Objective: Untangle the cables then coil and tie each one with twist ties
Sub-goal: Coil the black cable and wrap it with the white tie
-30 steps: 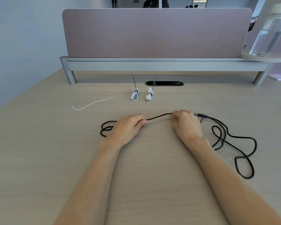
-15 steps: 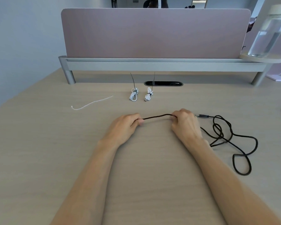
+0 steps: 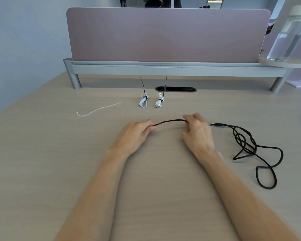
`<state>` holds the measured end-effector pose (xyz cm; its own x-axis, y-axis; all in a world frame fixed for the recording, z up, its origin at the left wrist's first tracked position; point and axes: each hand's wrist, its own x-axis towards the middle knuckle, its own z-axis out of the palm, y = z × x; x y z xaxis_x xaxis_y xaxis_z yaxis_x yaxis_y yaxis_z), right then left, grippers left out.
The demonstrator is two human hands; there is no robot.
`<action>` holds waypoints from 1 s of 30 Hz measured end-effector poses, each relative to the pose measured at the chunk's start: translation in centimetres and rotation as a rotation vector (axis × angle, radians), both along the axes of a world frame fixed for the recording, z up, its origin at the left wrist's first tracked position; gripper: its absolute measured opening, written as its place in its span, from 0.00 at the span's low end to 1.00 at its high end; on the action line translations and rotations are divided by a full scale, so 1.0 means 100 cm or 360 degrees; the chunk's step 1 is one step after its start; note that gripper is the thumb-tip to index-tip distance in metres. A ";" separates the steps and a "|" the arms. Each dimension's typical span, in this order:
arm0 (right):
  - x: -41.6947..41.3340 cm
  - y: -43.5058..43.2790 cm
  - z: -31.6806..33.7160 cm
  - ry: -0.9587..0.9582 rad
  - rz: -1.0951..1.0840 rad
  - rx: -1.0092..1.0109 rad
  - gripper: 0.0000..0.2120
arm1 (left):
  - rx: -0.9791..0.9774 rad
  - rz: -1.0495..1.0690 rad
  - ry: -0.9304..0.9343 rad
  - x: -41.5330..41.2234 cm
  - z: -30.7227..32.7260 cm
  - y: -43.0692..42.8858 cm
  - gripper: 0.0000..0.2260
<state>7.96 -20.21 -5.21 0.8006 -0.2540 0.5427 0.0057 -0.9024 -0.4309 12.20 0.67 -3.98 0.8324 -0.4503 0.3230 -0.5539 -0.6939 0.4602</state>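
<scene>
The black cable (image 3: 170, 121) is gripped at mid-table by the left hand (image 3: 135, 134) and the right hand (image 3: 196, 133), fingers curled round it. The loops seen earlier at the left are gone; the rest of it, at the right, is now bunched tighter.

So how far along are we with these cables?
Done: the left white bundle and the right white bundle lie coiled at the back, each tied off. In hand: the black cable, a stretch gripped between the left hand and the right hand, the rest in loose loops on the right. Left: coil it and tie it, probably with the white tie lying loose.
</scene>
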 end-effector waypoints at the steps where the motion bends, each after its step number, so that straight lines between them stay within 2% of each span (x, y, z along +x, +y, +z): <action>1: -0.001 0.003 -0.001 -0.0021 0.0164 -0.0040 0.21 | -0.0005 -0.0007 0.0000 -0.001 0.000 -0.001 0.12; 2: -0.002 0.008 -0.002 -0.0019 0.0362 -0.0066 0.23 | -0.0022 -0.0027 0.0016 -0.002 0.000 -0.003 0.11; 4: -0.001 0.018 -0.002 0.0030 0.0723 -0.0102 0.18 | -0.0101 -0.0095 0.0094 -0.004 0.001 -0.005 0.10; 6: 0.003 0.021 -0.002 0.0034 0.0842 -0.0114 0.13 | -0.0172 -0.0133 0.0150 -0.003 0.000 -0.005 0.10; 9: 0.006 0.014 -0.002 -0.0142 0.0537 0.0006 0.08 | -0.0240 -0.0092 0.0192 -0.002 0.002 -0.002 0.11; 13: 0.005 0.004 0.003 -0.0191 0.0049 0.0410 0.07 | -0.0253 0.0005 0.0177 0.001 0.002 0.007 0.14; 17: 0.003 0.001 0.006 -0.0126 -0.0068 0.0541 0.07 | -0.0230 -0.0004 0.0225 0.002 0.003 0.009 0.14; 21: 0.001 0.003 0.010 -0.0179 -0.0043 0.0698 0.08 | -0.0144 -0.0040 0.0116 -0.003 0.007 0.008 0.08; 24: 0.001 0.003 0.011 -0.0187 0.0102 0.0637 0.15 | -0.0122 0.0015 -0.0013 -0.004 0.008 0.009 0.08; 27: 0.002 0.000 0.009 -0.0033 0.0300 0.0511 0.15 | -0.0192 0.0140 -0.0037 0.002 0.004 0.015 0.07; 30: 0.004 -0.002 0.001 0.0057 0.0386 0.0104 0.19 | -0.0189 0.0228 -0.0040 0.006 0.002 0.018 0.08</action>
<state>8.33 -20.42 -5.10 0.8608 -0.0860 0.5016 0.2022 -0.8467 -0.4921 12.80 2.48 -3.80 0.8763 -0.2850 0.3885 -0.4656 -0.7080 0.5310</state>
